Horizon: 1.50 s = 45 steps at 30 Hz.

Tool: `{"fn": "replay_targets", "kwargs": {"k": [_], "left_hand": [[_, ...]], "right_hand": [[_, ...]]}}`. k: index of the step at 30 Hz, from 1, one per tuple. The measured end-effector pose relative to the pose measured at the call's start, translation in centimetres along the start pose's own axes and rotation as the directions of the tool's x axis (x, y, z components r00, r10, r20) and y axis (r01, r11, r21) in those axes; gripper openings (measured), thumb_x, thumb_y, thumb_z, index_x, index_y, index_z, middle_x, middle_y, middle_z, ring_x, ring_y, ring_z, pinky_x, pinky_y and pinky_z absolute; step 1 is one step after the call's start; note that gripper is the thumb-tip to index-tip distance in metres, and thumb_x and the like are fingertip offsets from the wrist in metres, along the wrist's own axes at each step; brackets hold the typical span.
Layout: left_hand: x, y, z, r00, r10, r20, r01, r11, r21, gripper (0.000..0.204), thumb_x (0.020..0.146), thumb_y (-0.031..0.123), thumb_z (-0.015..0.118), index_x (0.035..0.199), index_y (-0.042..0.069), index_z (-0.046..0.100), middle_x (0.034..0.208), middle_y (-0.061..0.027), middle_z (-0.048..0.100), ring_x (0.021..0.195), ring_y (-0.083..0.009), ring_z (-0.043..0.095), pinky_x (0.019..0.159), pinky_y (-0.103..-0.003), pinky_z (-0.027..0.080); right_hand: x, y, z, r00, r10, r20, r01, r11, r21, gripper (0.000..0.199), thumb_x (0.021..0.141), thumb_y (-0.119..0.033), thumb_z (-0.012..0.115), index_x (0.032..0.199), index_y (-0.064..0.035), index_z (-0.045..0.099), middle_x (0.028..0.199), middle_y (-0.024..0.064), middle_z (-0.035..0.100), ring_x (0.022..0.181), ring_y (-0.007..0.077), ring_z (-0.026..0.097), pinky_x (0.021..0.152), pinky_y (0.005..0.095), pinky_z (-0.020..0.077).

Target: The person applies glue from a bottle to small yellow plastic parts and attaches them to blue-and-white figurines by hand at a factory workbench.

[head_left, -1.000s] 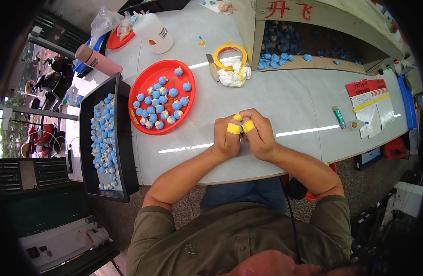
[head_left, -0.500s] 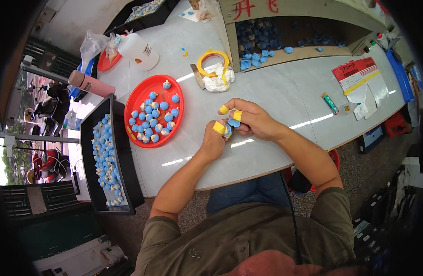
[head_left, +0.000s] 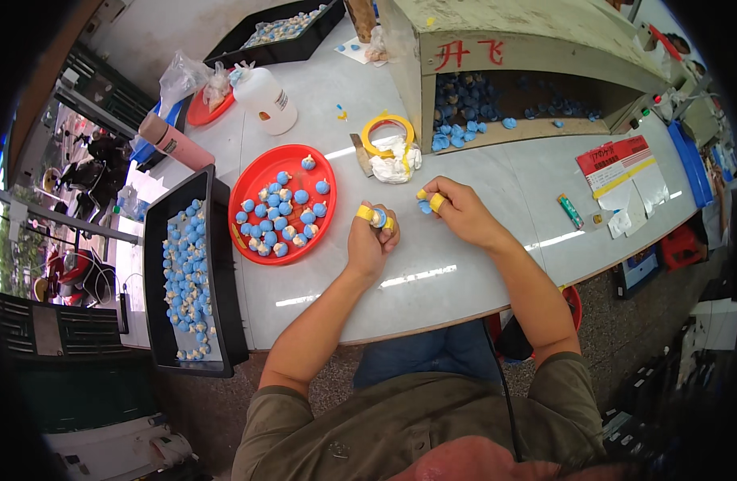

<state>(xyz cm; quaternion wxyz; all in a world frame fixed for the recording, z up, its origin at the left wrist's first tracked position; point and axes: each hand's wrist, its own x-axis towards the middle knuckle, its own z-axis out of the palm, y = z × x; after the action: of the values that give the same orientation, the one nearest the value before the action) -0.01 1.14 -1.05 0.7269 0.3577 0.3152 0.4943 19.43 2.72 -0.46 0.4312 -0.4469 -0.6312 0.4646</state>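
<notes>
Over the middle of the table, my left hand (head_left: 368, 248) is closed around a small blue-and-white ball-shaped piece (head_left: 379, 217), with yellow tape wrapped on the thumb. To its right and apart from it, my right hand (head_left: 467, 215) pinches a thin blue petal-like piece (head_left: 424, 207) between taped fingertips. A red round tray (head_left: 260, 174) left of my hands bears many blue balls with pale tips. Beyond my hands lie a yellow tape roll (head_left: 367, 139) and a crumpled white wad (head_left: 395, 166).
A long black tray (head_left: 222, 280) of similar blue balls stands at the left. Behind are a white bottle (head_left: 266, 100), a pink flask (head_left: 176, 143) and another black tray (head_left: 304, 46). A box-like shelf (head_left: 545, 50) at the back holds loose blue pieces (head_left: 464, 100).
My hands have drawn apart, the right one moving right with the blue petal-like piece, the left keeping the ball-shaped piece. The view has shifted slightly.
</notes>
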Motion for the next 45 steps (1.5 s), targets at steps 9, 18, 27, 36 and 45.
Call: {"fn": "replay_targets", "kwargs": {"k": [9, 18, 27, 36, 45], "left_hand": [[0.7, 0.0, -1.1, 0.991, 0.075, -0.108, -0.068, 0.996, 0.062, 0.042, 0.100, 0.040, 0.031, 0.070, 0.011, 0.039, 0.059, -0.0010, 0.034, 0.051, -0.0110, 0.030, 0.047, -0.025, 0.026], [0.7, 0.2, -1.3, 0.987, 0.093, -0.132, -0.071, 0.984, 0.165, 0.044, 0.100, 0.040, 0.031, 0.070, 0.010, 0.041, 0.059, -0.0008, 0.039, 0.048, -0.0098, 0.034, 0.044, -0.025, 0.027], [0.8, 0.0, -1.4, 0.987, 0.066, -0.149, -0.044, 0.989, 0.145, 0.044, 0.100, 0.040, 0.031, 0.071, 0.009, 0.043, 0.060, -0.0011, 0.041, 0.048, -0.0102, 0.036, 0.044, -0.025, 0.028], [0.5, 0.9, -0.7, 0.982, 0.010, -0.187, 0.008, 0.996, 0.094, 0.042, 0.100, 0.040, 0.031, 0.073, 0.010, 0.042, 0.061, -0.0001, 0.039, 0.049, -0.0102, 0.036, 0.046, -0.025, 0.026], [0.5, 0.9, -0.5, 0.976, 0.001, -0.219, 0.024, 0.994, 0.111, 0.042, 0.099, 0.041, 0.030, 0.072, 0.010, 0.042, 0.060, 0.0001, 0.039, 0.049, -0.0101, 0.036, 0.047, -0.025, 0.026]], "right_hand": [[-2.2, -1.2, -1.9, 0.871, -0.308, 0.383, 0.460, 0.237, -0.856, 0.023, 0.071, -0.005, 0.060, 0.094, -0.0046, 0.059, 0.076, 0.0073, 0.055, 0.071, 0.0244, 0.058, 0.062, 0.0358, 0.0464], [-5.9, -0.4, -3.1, 0.961, -0.264, -0.079, 0.170, 0.794, -0.584, 0.023, 0.082, 0.003, 0.057, 0.104, -0.0007, 0.061, 0.087, 0.0099, 0.063, 0.072, 0.0224, 0.061, 0.064, 0.0299, 0.0481], [-1.8, 0.0, -3.4, 0.964, 0.238, -0.115, -0.259, 0.940, -0.225, 0.010, 0.087, -0.003, 0.058, 0.094, 0.0021, 0.063, 0.076, 0.0036, 0.062, 0.066, 0.0070, 0.053, 0.061, 0.0220, 0.0444], [-1.6, 0.1, -2.3, 0.974, 0.223, -0.043, -0.220, 0.883, -0.415, 0.007, 0.083, -0.003, 0.065, 0.088, -0.0004, 0.062, 0.072, 0.0047, 0.065, 0.063, 0.0108, 0.056, 0.061, 0.0265, 0.0456], [-2.1, -1.1, -2.0, 0.988, 0.153, 0.010, -0.114, 0.776, -0.620, 0.006, 0.087, -0.007, 0.063, 0.089, -0.0028, 0.059, 0.077, 0.0082, 0.064, 0.067, 0.0181, 0.058, 0.063, 0.0307, 0.0456]]}}
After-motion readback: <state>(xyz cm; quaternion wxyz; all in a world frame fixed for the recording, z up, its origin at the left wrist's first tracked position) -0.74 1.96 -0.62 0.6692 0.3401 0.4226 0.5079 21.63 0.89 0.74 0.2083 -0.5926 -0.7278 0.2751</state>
